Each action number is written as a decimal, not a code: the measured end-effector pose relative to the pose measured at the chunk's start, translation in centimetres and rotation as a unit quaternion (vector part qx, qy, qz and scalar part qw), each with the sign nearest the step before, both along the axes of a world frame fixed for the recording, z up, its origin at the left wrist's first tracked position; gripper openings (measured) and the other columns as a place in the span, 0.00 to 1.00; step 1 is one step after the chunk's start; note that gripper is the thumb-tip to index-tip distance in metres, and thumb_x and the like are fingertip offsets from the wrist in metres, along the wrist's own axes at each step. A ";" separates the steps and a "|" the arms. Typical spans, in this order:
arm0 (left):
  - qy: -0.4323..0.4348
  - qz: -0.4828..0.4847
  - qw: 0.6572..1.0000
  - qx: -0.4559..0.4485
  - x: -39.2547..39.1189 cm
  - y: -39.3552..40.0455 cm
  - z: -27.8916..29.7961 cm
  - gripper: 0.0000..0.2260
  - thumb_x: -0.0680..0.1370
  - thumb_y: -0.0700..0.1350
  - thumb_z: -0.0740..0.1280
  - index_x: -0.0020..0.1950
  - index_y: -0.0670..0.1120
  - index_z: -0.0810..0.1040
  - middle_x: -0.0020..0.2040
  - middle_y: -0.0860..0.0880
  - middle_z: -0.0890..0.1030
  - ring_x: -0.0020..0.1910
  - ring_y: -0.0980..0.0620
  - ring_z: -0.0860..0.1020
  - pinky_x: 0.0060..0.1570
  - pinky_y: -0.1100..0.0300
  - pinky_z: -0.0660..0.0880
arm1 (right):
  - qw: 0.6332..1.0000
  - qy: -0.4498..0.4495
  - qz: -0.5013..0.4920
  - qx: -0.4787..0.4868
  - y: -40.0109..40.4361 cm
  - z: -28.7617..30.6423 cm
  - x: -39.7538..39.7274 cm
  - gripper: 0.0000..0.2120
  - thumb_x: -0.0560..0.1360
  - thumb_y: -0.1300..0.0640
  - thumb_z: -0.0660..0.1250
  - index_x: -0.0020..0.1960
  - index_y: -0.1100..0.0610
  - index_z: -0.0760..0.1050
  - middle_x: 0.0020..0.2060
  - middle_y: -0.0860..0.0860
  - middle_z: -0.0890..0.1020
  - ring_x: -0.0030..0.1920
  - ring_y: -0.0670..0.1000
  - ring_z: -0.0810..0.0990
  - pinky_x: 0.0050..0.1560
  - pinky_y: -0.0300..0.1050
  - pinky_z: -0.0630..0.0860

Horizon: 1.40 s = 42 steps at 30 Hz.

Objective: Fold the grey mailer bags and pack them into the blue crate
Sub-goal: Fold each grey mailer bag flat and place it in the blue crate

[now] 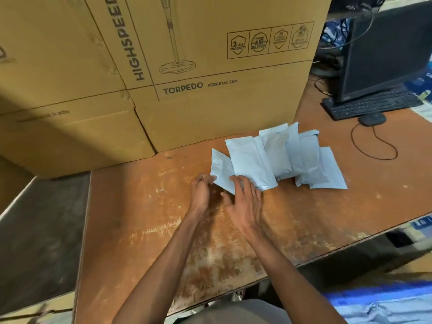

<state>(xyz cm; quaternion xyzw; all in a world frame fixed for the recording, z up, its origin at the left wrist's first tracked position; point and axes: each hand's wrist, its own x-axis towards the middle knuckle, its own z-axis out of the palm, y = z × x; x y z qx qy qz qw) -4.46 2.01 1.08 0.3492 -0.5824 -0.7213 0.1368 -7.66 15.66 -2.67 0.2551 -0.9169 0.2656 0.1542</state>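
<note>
Several folded grey mailer bags (278, 157) lie fanned in an overlapping row on the worn brown table (145, 218). The leftmost bag (221, 170) sticks out toward me at the row's near left end. My left hand (200, 195) pinches its lower left corner between thumb and fingers. My right hand (245, 204) rests with spread fingers on the near edge of that bag and the one beside it. A blue crate (383, 302) shows at the bottom right, below the table edge, with pale bags inside.
Large cardboard fan boxes (187, 66) stand stacked along the table's back and left. A black monitor (385, 50), keyboard (371, 105) and wired mouse (372, 119) sit at the far right. The table's front edge runs diagonally at the lower right.
</note>
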 end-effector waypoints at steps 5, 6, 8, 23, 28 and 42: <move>0.073 0.011 0.997 0.004 4.5 -1.0 2.8 0.08 0.82 0.41 0.65 0.45 0.43 0.72 0.39 0.47 0.76 0.41 0.52 0.78 0.41 0.60 0.75 | 0.994 -0.006 0.030 -0.106 -3.2 0.7 2.4 0.13 0.76 0.56 0.73 0.60 0.53 0.81 0.53 0.48 0.84 0.52 0.55 0.80 0.51 0.51 0.73; 0.088 0.014 0.996 -0.014 5.2 -1.3 3.2 0.07 0.84 0.43 0.64 0.47 0.43 0.74 0.40 0.48 0.78 0.42 0.54 0.79 0.43 0.61 0.76 | 0.987 -0.033 0.035 -0.156 -3.7 1.2 2.7 0.12 0.77 0.56 0.71 0.60 0.54 0.81 0.53 0.49 0.84 0.52 0.55 0.81 0.51 0.51 0.75; 0.092 0.029 0.993 -0.071 6.5 -2.3 3.0 0.07 0.85 0.45 0.63 0.53 0.43 0.77 0.45 0.51 0.82 0.46 0.56 0.80 0.47 0.61 0.76 | 0.961 -0.102 0.047 -0.252 -4.5 2.6 3.1 0.10 0.79 0.56 0.69 0.59 0.56 0.81 0.53 0.49 0.84 0.53 0.53 0.81 0.52 0.49 0.76; -0.037 0.072 0.996 -0.032 10.1 -7.8 0.4 0.21 0.77 0.40 0.74 0.67 0.50 0.71 0.58 0.43 0.83 0.53 0.44 0.84 0.44 0.52 0.81 | 0.790 -0.460 0.035 -0.404 -4.6 2.2 3.4 0.07 0.82 0.59 0.68 0.60 0.57 0.79 0.55 0.50 0.83 0.50 0.40 0.81 0.43 0.32 0.77; -0.037 0.032 0.998 -0.036 10.5 -8.0 0.6 0.23 0.72 0.35 0.77 0.62 0.51 0.75 0.56 0.44 0.84 0.50 0.45 0.85 0.44 0.50 0.84 | 0.764 -0.477 0.021 -0.435 -4.2 2.0 2.8 0.21 0.78 0.61 0.74 0.69 0.55 0.75 0.59 0.52 0.84 0.56 0.50 0.85 0.44 0.39 0.81; 0.072 0.068 0.982 0.163 11.8 -4.0 0.0 0.25 0.71 0.32 0.77 0.65 0.44 0.78 0.58 0.44 0.86 0.54 0.41 0.85 0.51 0.47 0.84 | 0.730 -0.556 0.152 -0.368 -5.5 2.6 5.0 0.16 0.76 0.61 0.76 0.61 0.51 0.80 0.55 0.51 0.87 0.56 0.55 0.86 0.51 0.50 0.84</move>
